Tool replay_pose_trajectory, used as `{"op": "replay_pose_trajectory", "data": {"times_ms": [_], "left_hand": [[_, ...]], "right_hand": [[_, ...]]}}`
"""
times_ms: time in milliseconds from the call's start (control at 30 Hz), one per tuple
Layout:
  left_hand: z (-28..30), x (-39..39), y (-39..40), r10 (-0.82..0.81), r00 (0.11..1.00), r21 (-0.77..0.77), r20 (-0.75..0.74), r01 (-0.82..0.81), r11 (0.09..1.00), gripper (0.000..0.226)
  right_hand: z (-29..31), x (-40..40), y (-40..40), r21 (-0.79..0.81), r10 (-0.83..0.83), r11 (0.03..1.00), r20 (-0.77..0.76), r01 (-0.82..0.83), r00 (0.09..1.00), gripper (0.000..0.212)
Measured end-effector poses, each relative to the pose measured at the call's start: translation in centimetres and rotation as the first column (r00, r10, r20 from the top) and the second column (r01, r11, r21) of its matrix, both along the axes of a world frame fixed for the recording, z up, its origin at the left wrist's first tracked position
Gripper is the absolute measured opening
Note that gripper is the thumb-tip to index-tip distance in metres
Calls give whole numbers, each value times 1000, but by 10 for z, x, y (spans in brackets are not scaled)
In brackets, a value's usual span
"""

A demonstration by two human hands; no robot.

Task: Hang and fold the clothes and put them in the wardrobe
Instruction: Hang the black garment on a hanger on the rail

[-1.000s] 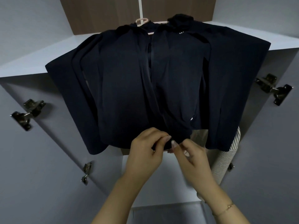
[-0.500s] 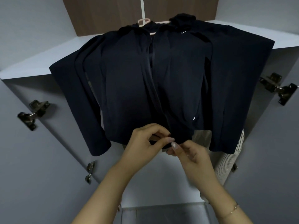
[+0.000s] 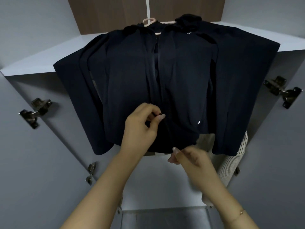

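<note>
Head view, looking up into an open grey wardrobe (image 3: 41, 162): a dark navy zip-front jacket (image 3: 132, 83) hangs on a pale pink plastic hanger (image 3: 149, 20), which hooks over a white vertical rod (image 3: 148, 7) in front of the brown wood back panel (image 3: 107, 12). The jacket's front is open down the middle, sleeves hanging out to both sides. The left hand (image 3: 140, 129) is up against the lower front of the jacket, thumb and forefinger pinching something small and dark near the zip line, can't really make out if it's the zipper pull or just the fabric edge. The right hand (image 3: 189, 159) sits just under the hem, fingers curled and pinching the bottom edge of the jacket; there's a thin gold bracelet (image 3: 239, 214) on that wrist. Behind the jacket on the right, a white garment with thin black stripes (image 3: 234, 162) hangs down. Dark metal door hinges (image 3: 35, 111) show on the opened doors either side.
</note>
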State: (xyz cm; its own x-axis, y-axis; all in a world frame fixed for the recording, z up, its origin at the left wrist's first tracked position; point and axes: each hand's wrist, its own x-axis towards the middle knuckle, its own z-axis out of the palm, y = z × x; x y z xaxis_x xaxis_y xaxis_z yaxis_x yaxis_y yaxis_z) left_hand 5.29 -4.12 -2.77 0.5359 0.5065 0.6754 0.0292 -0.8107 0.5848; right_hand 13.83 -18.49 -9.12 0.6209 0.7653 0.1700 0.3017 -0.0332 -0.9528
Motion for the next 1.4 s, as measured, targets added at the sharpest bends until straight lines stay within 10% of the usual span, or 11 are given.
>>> {"op": "replay_pose_trajectory", "data": {"times_ms": [167, 367, 567, 767, 967, 1300, 1400], "left_hand": [[21, -5, 8, -65, 997, 27, -44, 66, 997, 5], [46, -9, -1, -125, 989, -20, -79, 124, 992, 5], [62, 2, 4, -29, 1000, 39, -9, 29, 999, 10], [83, 21, 21, 23, 1000, -45, 12, -23, 999, 9], [105, 21, 20, -54, 998, -47, -34, 52, 998, 11], [154, 39, 42, 52, 999, -22, -8, -52, 998, 8], [156, 43, 41, 29, 1000, -17, -5, -29, 999, 9]], "right_hand": [[30, 16, -17, 47, -141, 990, 221, 134, 965, 69], [74, 10, 19, 8, -129, 987, 617, 158, 776, 42], [69, 15, 28, 126, -62, 992, 658, -29, 750, 39], [81, 28, 14, -193, 192, 978, 727, -72, 659, 51], [144, 35, 39, -43, -53, 987, 818, 152, 573, 45], [135, 27, 30, -219, 143, 973, 811, 67, 567, 55], [171, 41, 52, -39, -105, 968, 836, 249, 539, 61]]}}
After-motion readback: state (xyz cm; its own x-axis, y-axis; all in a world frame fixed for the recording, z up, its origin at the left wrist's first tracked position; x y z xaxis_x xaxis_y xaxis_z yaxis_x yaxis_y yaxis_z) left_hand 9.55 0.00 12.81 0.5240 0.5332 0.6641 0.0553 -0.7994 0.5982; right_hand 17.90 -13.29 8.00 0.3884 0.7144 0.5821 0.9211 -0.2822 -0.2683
